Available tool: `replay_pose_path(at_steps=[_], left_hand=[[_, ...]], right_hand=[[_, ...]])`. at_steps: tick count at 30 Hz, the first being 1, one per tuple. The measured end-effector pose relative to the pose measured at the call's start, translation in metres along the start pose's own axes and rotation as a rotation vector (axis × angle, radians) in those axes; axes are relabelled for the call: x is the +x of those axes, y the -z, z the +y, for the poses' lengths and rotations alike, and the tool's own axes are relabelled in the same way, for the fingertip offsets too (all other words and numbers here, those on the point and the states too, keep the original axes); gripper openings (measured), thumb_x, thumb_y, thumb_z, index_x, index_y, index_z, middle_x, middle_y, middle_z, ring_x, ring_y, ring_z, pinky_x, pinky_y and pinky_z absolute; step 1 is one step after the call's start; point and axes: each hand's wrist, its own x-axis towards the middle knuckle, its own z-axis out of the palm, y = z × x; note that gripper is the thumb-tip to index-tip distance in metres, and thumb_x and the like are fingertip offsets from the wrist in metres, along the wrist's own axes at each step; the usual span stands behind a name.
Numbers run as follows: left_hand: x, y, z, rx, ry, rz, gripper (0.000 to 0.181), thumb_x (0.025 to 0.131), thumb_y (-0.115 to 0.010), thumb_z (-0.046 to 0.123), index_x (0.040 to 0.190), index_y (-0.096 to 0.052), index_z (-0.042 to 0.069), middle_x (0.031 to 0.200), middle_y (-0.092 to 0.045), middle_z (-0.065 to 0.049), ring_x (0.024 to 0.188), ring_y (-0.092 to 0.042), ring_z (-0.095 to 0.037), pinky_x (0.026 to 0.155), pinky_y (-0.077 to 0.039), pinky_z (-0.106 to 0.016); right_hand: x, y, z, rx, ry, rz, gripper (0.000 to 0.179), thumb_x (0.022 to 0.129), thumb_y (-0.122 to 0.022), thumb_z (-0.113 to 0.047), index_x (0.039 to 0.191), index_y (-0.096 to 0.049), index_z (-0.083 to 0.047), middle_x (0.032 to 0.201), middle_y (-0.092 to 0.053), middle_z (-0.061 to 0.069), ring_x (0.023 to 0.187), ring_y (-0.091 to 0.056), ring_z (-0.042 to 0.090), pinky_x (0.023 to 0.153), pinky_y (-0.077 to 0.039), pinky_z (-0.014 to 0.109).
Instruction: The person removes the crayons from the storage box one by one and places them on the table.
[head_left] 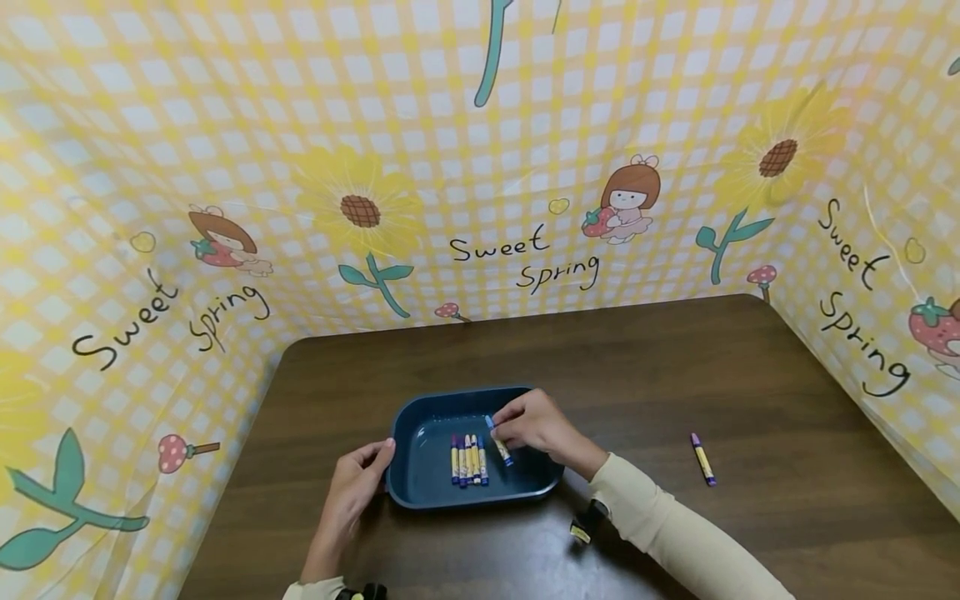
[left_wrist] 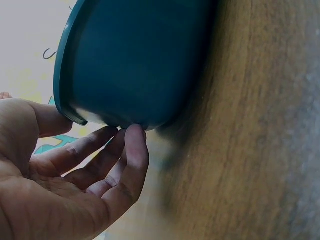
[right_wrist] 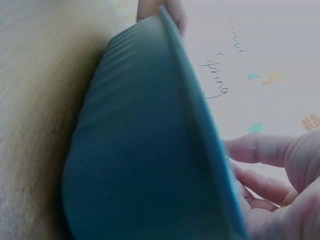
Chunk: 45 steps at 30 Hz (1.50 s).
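Observation:
A dark blue rectangular tray (head_left: 423, 475) stands on the table with several crayons (head_left: 469, 460) lying side by side inside. My left hand (head_left: 358, 487) holds the tray's left end; in the left wrist view its thumb is at the rim and the curled fingers meet the outer wall (left_wrist: 135, 60). Over the right part of the tray, my right hand (head_left: 536, 425) pinches a light-blue-tipped crayon (head_left: 502, 452) by its upper end, just right of the row. In the right wrist view the tray's wall (right_wrist: 140, 130) hides that crayon and part of the fingers (right_wrist: 262, 150).
A purple-tipped crayon (head_left: 702, 460) lies alone on the brown wooden table (head_left: 630, 367), right of the tray. Yellow checked cloth (head_left: 480, 192) with flower prints rises behind the table and along both sides.

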Motion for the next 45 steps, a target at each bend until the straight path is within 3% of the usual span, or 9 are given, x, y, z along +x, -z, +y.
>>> replay_pose_path(at_steps=[11,21,39,45], left_hand=[[0.000,0.000,0.000,0.016,0.023,-0.006,0.053,0.103,-0.059,0.039,0.136,-0.061,-0.003,0.123,-0.062,-0.018,0.092,-0.059,-0.017,0.069,-0.054,-0.024],[0.000,0.001,-0.001,0.019,0.020,-0.010,0.054,0.103,-0.059,0.040,0.137,-0.060,-0.003,0.125,-0.061,-0.018,0.093,-0.059,-0.017,0.071,-0.055,-0.023],[0.002,0.000,0.001,0.024,0.026,-0.016,0.055,0.103,-0.060,0.041,0.137,-0.060,-0.002,0.122,-0.062,-0.016,0.089,-0.059,-0.014,0.070,-0.055,-0.022],[0.002,0.000,-0.001,0.013,0.015,-0.005,0.057,0.102,-0.061,0.043,0.136,-0.061,-0.003,0.122,-0.063,-0.014,0.091,-0.057,-0.011,0.069,-0.055,-0.023]], right_hand=[[-0.008,0.013,-0.002,0.059,-0.031,0.020,0.017,0.087,-0.078,-0.002,0.102,-0.077,0.004,0.097,-0.075,0.013,0.080,-0.075,0.021,0.078,-0.062,0.039],[-0.012,0.022,0.001,0.132,-0.009,0.044,0.023,0.088,-0.077,-0.002,0.109,-0.074,0.009,0.105,-0.075,0.018,0.083,-0.076,0.025,0.081,-0.062,0.041],[-0.026,0.053,0.002,0.247,-0.025,0.184,0.024,0.088,-0.078,-0.005,0.110,-0.074,0.006,0.101,-0.076,0.013,0.083,-0.075,0.018,0.087,-0.060,0.044],[-0.030,0.063,0.006,0.263,-0.001,0.195,0.026,0.089,-0.077,-0.005,0.112,-0.074,0.006,0.103,-0.076,0.014,0.084,-0.075,0.016,0.088,-0.060,0.045]])
